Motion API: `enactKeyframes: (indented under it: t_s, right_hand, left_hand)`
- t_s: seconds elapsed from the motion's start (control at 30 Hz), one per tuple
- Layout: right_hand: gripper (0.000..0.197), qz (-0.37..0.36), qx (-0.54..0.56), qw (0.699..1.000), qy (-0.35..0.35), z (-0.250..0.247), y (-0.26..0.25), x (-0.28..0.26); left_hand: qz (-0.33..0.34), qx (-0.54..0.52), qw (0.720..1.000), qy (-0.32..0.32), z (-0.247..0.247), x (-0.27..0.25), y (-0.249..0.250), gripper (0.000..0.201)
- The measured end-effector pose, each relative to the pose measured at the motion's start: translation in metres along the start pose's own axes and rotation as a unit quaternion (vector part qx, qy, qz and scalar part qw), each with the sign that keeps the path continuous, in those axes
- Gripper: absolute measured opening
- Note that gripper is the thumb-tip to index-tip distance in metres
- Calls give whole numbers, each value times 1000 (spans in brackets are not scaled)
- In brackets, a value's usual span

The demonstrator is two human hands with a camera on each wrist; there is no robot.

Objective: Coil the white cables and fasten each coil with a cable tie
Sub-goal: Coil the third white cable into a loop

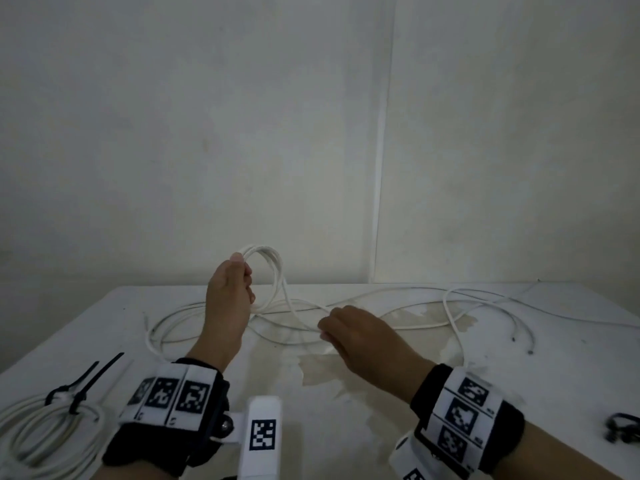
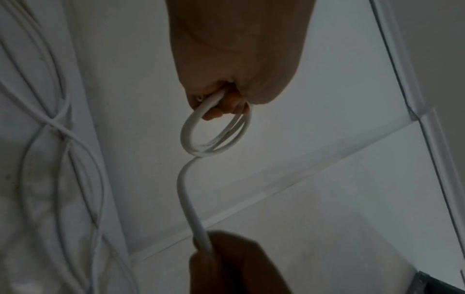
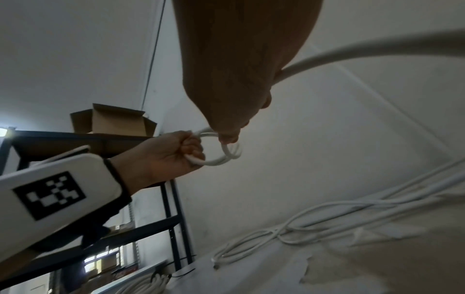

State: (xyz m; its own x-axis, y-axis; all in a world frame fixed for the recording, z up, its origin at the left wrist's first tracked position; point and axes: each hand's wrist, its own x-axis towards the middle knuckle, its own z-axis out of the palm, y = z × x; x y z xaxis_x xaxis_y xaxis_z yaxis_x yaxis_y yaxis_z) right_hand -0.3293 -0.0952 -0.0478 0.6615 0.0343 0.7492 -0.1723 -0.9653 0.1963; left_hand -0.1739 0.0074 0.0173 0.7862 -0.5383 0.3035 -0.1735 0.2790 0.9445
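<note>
My left hand (image 1: 231,292) is raised above the white table (image 1: 363,386) and grips a small coil of white cable (image 1: 273,271) with a few loops; the same coil (image 2: 214,137) hangs from its curled fingers in the left wrist view. A strand runs from the coil down to my right hand (image 1: 349,332), which pinches the cable (image 2: 193,208) low over the table. In the right wrist view the left hand (image 3: 173,155) holds the coil (image 3: 224,155), and the cable (image 3: 352,53) trails off to the right. Loose white cable (image 1: 453,313) sprawls across the table.
A finished white coil (image 1: 45,434) bound with black cable ties (image 1: 86,382) lies at the front left. Small black items (image 1: 623,427) sit at the right edge. A wall stands close behind the table. A dark shelf (image 3: 75,139) with a cardboard box (image 3: 113,119) is off to the left.
</note>
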Motion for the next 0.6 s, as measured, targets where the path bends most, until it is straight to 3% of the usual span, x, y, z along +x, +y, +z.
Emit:
enactKeyframes:
  t_s: [0.2, 0.4, 0.5, 0.6]
  right_hand:
    - [12, -58, -10, 998, 2, 9, -21, 13]
    - [13, -80, 3, 997, 17, 6, -22, 24]
    - [5, -35, 78, 996, 24, -2, -18, 26]
    - [13, 77, 182, 980, 10, -14, -11, 33]
  left_hand:
    - [16, 66, 997, -40, 16, -19, -18, 34]
    - [-6, 110, 984, -142, 23, -35, -21, 37]
    - [-18, 147, 969, -198, 22, -37, -22, 36]
    - [-59, 150, 953, -258, 24, -46, -20, 36]
